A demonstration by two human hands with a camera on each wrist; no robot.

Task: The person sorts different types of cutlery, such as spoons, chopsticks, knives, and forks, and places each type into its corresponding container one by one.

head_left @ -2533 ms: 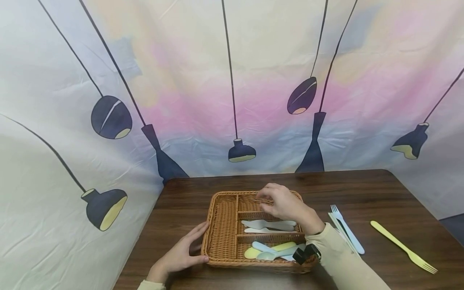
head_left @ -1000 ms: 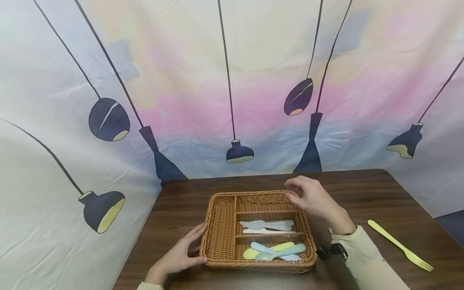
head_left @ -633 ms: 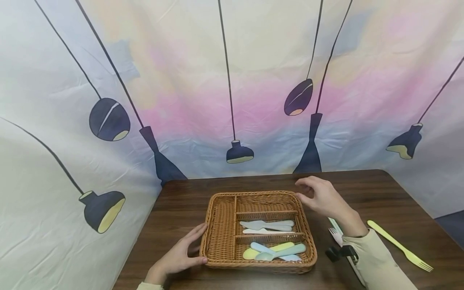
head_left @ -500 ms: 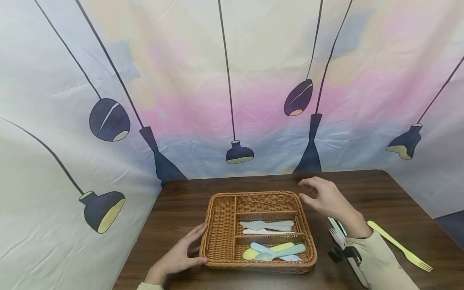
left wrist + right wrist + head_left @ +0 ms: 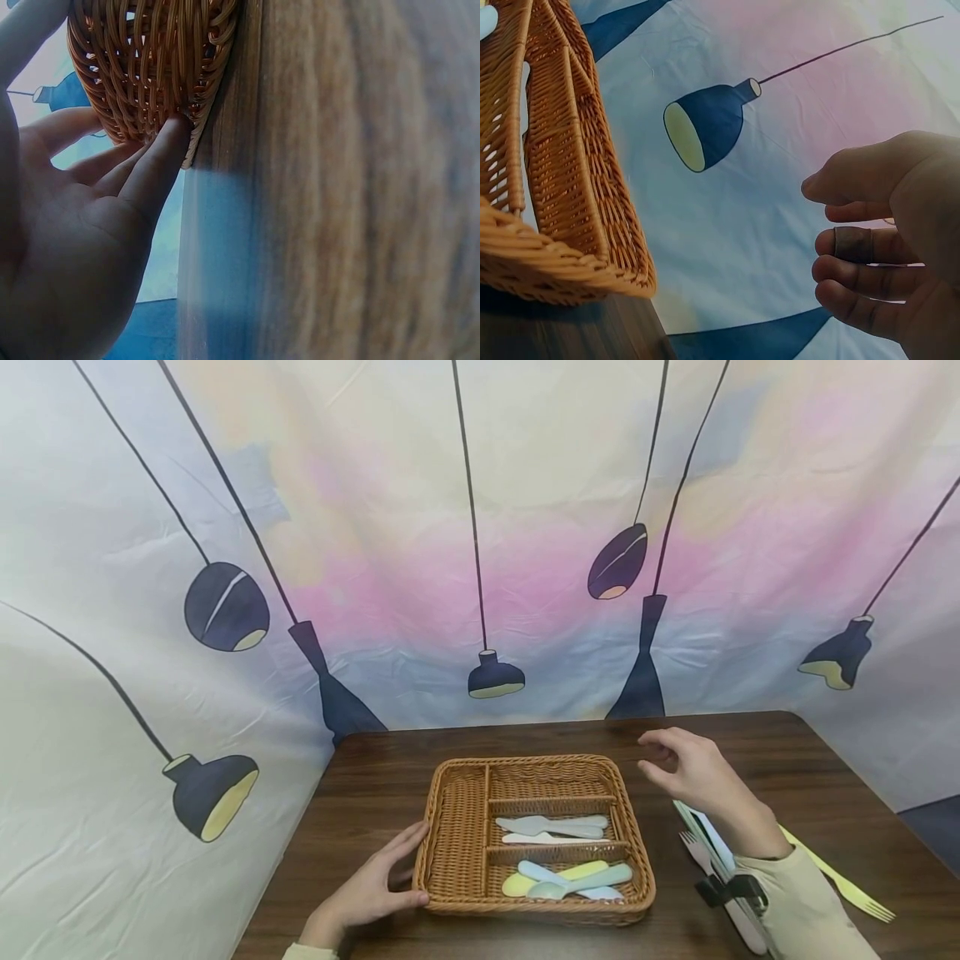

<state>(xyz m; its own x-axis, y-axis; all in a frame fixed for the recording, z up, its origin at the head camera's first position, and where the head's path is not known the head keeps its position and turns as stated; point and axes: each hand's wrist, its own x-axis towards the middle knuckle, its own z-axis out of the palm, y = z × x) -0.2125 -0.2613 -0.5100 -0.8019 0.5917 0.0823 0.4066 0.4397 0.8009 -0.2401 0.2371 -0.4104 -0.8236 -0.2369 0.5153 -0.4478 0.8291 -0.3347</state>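
A brown wicker basket (image 5: 525, 907) with compartments stands on the table. My left hand (image 5: 375, 881) rests against its left side, thumb near the front corner; the left wrist view shows those fingertips (image 5: 177, 126) touching the woven wall. To the right of the basket, apart from it, my right hand (image 5: 697, 781) hovers with loosely bent fingers and nothing in them. Pale grey-blue knives (image 5: 536, 823) and a white knife (image 5: 551, 839) lie in the basket's middle right compartment. Its front right compartment holds a green spoon (image 5: 588, 880), a yellow spoon (image 5: 517, 884) and a light blue piece (image 5: 542, 871).
Below my right forearm lie a pinkish fork (image 5: 699, 852) and green and blue pieces, partly covered by the wrist camera (image 5: 723, 890) and sleeve. Farther right is a yellow fork (image 5: 847, 889), its handle partly hidden. A curtain with printed lamps (image 5: 498, 677) hangs behind the table (image 5: 390, 777).
My right hand has moved from above the basket's back compartment out to the right, past its rim. The pinkish fork beneath the wrist has come into sight. My left hand stays at the basket.
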